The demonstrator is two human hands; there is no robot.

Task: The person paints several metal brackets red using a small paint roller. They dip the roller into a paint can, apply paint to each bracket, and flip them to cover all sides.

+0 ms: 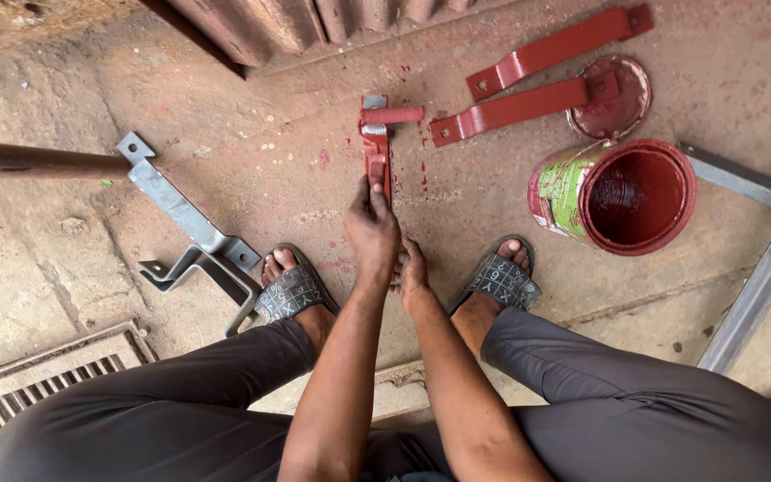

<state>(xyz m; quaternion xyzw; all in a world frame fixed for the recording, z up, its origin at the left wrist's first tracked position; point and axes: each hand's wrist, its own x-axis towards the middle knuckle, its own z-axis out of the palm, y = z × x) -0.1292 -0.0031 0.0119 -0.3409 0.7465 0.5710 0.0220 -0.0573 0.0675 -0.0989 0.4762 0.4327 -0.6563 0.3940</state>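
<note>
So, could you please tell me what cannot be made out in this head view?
- Right hand: its fingers and any contents, hidden behind the left hand.
- Near end of the half-painted bracket: covered by the left hand.
- Grey metal bar: cut off by the right edge.
- Paint can: depth of the paint unclear.

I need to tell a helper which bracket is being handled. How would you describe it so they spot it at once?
Start at the open red paint can lying on its side on the concrete floor. To its left lies a half-painted metal bracket under the left hand. Unlike the two fully red brackets above the can, its far end is bare grey.
</note>
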